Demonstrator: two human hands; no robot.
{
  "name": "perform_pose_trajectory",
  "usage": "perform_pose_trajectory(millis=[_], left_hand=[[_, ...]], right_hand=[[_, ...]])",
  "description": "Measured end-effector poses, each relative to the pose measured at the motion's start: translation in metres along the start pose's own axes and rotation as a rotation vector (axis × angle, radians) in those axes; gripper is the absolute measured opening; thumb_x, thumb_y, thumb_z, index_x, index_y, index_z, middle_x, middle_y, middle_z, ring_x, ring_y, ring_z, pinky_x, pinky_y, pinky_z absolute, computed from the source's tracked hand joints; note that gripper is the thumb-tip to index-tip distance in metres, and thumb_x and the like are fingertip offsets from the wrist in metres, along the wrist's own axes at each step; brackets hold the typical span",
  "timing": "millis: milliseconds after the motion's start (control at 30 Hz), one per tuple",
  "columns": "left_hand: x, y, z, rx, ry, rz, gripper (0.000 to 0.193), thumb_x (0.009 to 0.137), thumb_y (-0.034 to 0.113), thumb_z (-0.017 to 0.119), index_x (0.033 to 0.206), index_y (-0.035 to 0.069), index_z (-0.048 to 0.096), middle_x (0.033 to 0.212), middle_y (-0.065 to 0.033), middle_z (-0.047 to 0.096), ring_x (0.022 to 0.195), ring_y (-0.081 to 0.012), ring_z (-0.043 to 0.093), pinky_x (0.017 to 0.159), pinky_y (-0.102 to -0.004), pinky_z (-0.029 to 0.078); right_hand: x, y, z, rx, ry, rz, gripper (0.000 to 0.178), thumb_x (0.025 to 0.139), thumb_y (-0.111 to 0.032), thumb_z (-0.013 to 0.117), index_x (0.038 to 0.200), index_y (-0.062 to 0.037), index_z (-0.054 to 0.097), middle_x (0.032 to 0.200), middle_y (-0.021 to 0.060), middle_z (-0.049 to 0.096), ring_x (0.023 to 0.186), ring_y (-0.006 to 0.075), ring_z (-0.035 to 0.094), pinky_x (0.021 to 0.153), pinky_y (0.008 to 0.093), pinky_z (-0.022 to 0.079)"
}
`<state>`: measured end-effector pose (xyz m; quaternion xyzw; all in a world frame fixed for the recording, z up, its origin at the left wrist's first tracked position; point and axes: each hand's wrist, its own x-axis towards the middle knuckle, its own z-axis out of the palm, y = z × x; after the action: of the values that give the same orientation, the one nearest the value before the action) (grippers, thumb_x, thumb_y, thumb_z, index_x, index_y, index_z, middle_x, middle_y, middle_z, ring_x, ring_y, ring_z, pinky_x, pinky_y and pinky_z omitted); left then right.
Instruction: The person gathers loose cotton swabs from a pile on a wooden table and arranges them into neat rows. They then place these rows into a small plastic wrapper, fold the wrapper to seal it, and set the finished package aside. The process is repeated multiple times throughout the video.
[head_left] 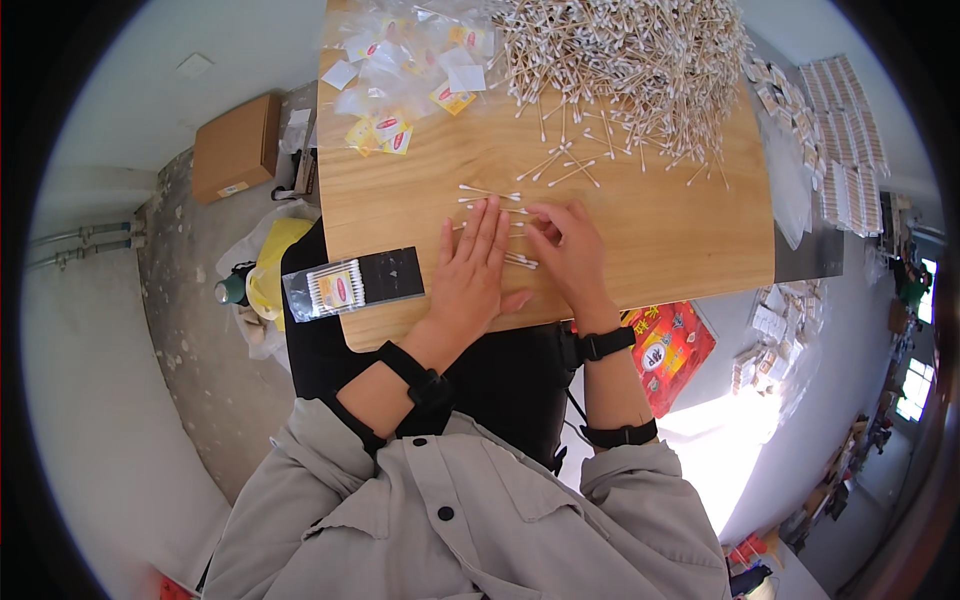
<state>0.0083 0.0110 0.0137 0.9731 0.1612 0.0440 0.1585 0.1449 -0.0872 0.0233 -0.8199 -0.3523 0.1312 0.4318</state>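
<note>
Cotton swabs (490, 192) lie long axes left-to-right, partly beneath the flat, outstretched left hand (470, 268); right hand (568, 250) curled, cannot tell if gripping

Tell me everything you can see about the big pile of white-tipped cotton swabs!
The big pile of white-tipped cotton swabs has thin tan sticks that look wooden and soft-looking white ends. They lie jumbled, pointing every way, on the far right part of the brown wooden table. Its near edge straggles. The picture's top cuts it off. Nobody is touching it.
</note>
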Motion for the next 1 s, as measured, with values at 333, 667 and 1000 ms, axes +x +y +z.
perform_pose_trajectory(millis=[333, 667, 1000], left_hand=[[0.014, -0.006, -0.006, -0.020, 0.053, 0.030, 0.103, 0.072, 0.059, 0.071, 0.147, -0.002, 0.034, 0.157, -0.0164, 0.027, 0.148, -0.0284, 0.018, 0.117, -0.0547, 0.013], [0.032, -0.037, -0.016, -0.128, 0.048, 0.052, 0.103, 0.070, 0.053, 0.077, 0.145, -0.002, 0.035, 0.154, -0.0179, 0.031, 0.146, -0.0325, 0.021, 0.117, -0.0519, 0.018], [0.028, -0.040, -0.009, -0.114, 0.079, 0.077, 0.110, 0.066, 0.053, 0.079, 0.148, -0.002, 0.030, 0.157, -0.0175, 0.026, 0.146, -0.0327, 0.023, 0.117, -0.0511, 0.020]], right_hand=[[0.030, 0.009, 0.009, -0.076, -0.050, 0.043, 0.010, 0.084, -0.017, 0.068, 0.088, -0.0087, 0.067, 0.082, 0.0082, 0.064, 0.073, 0.0251, 0.064, 0.065, 0.0366, 0.050], [0.030, 0.012, 0.012, 0.062, 0.008, 0.170, 0.015, 0.083, -0.016, 0.070, 0.097, -0.0097, 0.069, 0.080, 0.0066, 0.063, 0.074, 0.0218, 0.065, 0.068, 0.0342, 0.052], [0.043, 0.001, 0.015, -0.075, -0.062, 0.046, 0.010, 0.084, -0.015, 0.068, 0.092, -0.0088, 0.069, 0.084, 0.0081, 0.064, 0.077, 0.0240, 0.065, 0.070, 0.0344, 0.052]])
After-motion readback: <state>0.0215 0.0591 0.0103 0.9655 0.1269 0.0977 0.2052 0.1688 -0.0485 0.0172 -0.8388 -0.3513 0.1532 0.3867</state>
